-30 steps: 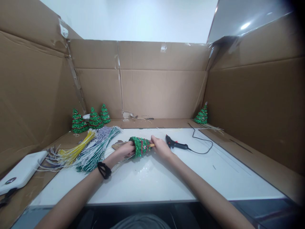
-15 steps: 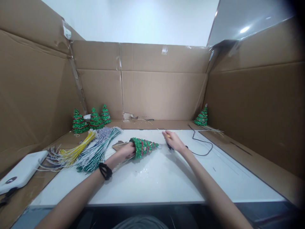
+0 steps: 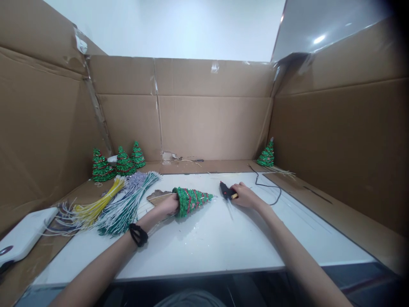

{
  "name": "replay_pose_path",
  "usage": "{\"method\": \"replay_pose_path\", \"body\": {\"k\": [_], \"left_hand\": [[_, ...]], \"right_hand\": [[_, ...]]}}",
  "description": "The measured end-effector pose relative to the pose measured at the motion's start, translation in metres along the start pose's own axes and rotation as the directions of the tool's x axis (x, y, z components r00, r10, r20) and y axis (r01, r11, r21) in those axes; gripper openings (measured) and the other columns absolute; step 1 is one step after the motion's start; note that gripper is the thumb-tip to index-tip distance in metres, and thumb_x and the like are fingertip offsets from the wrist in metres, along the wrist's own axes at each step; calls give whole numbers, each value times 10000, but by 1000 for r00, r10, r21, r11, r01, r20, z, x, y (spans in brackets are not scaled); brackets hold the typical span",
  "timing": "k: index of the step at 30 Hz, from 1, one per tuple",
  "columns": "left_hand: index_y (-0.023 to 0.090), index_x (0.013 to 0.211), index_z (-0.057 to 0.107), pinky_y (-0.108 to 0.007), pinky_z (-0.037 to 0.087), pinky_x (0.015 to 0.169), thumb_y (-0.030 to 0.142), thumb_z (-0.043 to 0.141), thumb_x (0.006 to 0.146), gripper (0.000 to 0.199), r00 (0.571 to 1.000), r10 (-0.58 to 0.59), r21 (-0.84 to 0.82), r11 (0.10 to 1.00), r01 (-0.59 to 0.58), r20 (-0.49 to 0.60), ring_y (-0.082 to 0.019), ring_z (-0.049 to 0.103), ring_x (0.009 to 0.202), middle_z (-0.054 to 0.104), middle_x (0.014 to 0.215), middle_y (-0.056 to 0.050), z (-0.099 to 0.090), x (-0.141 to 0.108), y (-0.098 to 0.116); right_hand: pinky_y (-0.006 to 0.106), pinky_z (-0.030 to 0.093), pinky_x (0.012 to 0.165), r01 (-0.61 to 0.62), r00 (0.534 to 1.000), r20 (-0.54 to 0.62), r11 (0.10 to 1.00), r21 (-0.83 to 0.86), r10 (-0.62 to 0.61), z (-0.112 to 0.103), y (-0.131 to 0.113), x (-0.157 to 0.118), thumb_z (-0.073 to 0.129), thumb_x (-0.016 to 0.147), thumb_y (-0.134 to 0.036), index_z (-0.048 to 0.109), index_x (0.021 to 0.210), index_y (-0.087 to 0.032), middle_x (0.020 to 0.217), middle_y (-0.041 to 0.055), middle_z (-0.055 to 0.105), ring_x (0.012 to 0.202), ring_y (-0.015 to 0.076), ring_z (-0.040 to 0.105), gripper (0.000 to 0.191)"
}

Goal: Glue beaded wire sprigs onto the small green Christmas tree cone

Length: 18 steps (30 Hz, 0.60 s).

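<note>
A green cone-shaped tree with red garland (image 3: 194,201) lies on its side above the white board (image 3: 191,256), its tip pointing right. My left hand (image 3: 169,205) reaches into its open base, and the fingers are hidden inside. Right of the tip, my right hand (image 3: 244,195) is closed around a black glue gun (image 3: 226,192) with an orange part, its nozzle pointing up and left. A brown scalloped piece (image 3: 158,196) rests just behind my left hand.
Bundles of yellow (image 3: 100,200) and green-white wires (image 3: 128,209) lie at left. Small trees (image 3: 125,162) stand behind them, another tree (image 3: 266,154) at back right. A white device (image 3: 27,234) sits far left. Cardboard walls (image 3: 214,123) enclose the table; a black cable (image 3: 268,186) curves at right.
My right hand has shifted right and slightly down, and the glue gun now shows clearly beside it. The camera view has moved slightly; my left hand stays inside the tree's base.
</note>
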<state>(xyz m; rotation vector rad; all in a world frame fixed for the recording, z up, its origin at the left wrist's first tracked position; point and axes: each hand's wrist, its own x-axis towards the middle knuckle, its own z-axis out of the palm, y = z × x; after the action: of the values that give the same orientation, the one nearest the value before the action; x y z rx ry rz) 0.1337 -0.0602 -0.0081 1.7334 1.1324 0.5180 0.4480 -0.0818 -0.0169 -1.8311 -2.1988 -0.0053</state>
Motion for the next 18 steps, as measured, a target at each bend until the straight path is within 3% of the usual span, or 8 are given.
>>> {"method": "replay_pose_path", "body": {"k": [3, 8, 11, 14, 18], "left_hand": [[186, 728, 507, -217, 162, 408, 135, 428, 747, 96, 997, -68, -85, 994, 66, -28, -71, 239, 349, 279, 392, 87, 2, -4, 5], [185, 649, 463, -213, 111, 395, 126, 464, 700, 78, 997, -72, -244, 967, 73, 15, -56, 196, 328, 284, 352, 89, -3, -5, 4], [182, 647, 465, -213, 108, 392, 133, 447, 677, 60, 999, -36, -241, 969, 44, 38, -57, 200, 333, 302, 360, 83, -6, -1, -2], [177, 659, 477, -216, 133, 402, 162, 441, 658, 38, 996, 1, -148, 989, 13, 91, -65, 238, 364, 336, 390, 73, -11, 0, -3], [174, 674, 484, -219, 212, 445, 189, 516, 576, 105, 956, 1, -114, 993, 34, 294, -84, 356, 455, 436, 500, 47, -24, -5, 3]], "right_hand": [[282, 375, 650, 43, 988, -154, 993, 111, -26, -11, -10, -7, 580, 727, -271, 595, 794, -165, 761, 82, 584, 769, 215, 490, 126], [269, 382, 619, 284, 898, -402, 934, 215, -180, -16, -42, -18, 575, 780, -399, 500, 672, -192, 669, 23, 492, 660, 170, 484, 245], [257, 375, 584, 369, 873, -416, 903, 219, -255, -10, -55, -21, 583, 777, -385, 490, 672, -193, 655, 9, 450, 622, 156, 471, 238], [251, 378, 581, 361, 875, -418, 905, 227, -244, -5, -60, -21, 583, 778, -362, 489, 671, -192, 660, 6, 440, 613, 150, 470, 222], [247, 385, 585, 306, 890, -419, 918, 253, -181, -2, -61, -18, 572, 782, -330, 496, 673, -191, 670, 6, 448, 609, 146, 474, 193]]}}
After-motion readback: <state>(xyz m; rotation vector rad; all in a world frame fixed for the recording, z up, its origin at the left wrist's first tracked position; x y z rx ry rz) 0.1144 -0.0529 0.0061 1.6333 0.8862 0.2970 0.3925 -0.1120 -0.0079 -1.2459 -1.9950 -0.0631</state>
